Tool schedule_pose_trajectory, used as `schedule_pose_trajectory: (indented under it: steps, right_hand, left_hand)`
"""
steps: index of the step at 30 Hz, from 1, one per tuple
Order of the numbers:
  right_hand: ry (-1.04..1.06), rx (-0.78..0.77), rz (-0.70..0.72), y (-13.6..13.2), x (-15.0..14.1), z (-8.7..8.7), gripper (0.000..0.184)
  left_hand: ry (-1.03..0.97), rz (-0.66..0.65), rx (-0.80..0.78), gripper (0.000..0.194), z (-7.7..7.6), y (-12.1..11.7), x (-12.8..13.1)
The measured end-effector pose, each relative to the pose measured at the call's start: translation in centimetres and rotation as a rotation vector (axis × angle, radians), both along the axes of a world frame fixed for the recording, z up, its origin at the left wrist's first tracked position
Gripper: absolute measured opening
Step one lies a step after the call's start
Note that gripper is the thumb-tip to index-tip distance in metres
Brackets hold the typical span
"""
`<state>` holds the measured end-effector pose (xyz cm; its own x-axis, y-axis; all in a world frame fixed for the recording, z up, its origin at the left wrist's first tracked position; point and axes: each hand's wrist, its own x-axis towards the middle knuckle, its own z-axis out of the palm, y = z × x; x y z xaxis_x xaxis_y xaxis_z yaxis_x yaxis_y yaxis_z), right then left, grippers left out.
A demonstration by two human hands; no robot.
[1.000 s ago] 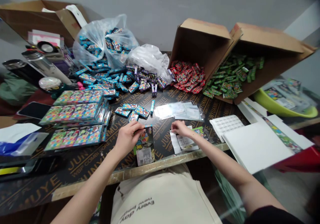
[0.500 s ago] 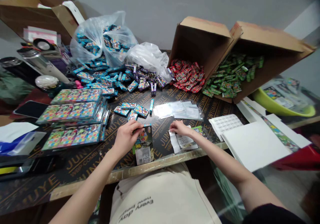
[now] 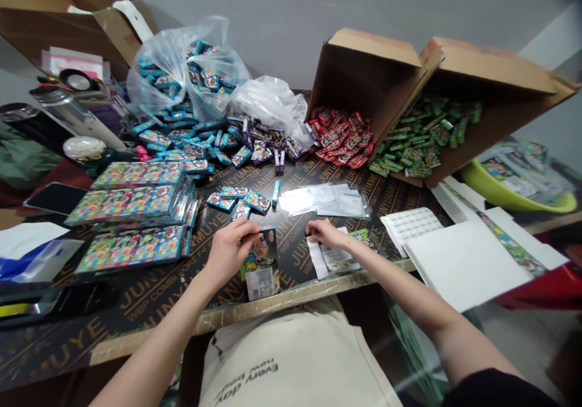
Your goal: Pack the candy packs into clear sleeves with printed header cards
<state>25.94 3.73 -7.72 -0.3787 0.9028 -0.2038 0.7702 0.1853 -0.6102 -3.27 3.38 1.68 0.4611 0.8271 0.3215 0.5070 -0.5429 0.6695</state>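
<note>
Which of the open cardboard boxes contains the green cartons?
The rightmost cardboard box; green cartons lie in its mouth, while its neighbouring cardboard box has red cartons.

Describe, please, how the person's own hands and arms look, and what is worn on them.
The left hand and right hand wear no gloves, and I see no ring or watch. Both forearms are uncovered. A black sleeve covers the right upper arm; no left sleeve is in view.
</note>
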Motion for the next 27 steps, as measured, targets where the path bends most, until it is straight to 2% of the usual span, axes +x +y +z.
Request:
schedule_pose_trajectory:
  steps: [9,13,16,21,27]
  right_hand:
    - [0.035,0.001,0.011,-0.1,0.0,0.3,0.007]
    - [0.044,0.078,0.001,-0.3,0.1,-0.1,0.013]
    - [0.021,0.16,-0.012,-0.7,0.0,-0.4,0.006]
    - [-0.033,0.316,-0.013,-2.0,-0.4,-0.7,0.016]
    - [-0.027,0.346,-0.011,-3.0,-1.0,-0.9,0.015]
  left_hand:
    - [0.01,0.01,-0.007,0.011,0.2,-0.1,0.1]
    - [0.005,0.012,-0.006,0.012,0.4,-0.1,0.2]
    - [0.003,0.013,-0.011,0.012,0.3,-0.1,0.1]
    - [-0.014,0.023,-0.014,0.011,0.0,-0.1,0.2]
    - [-0.012,0.05,0.005,0.01,0.2,-0.5,0.2]
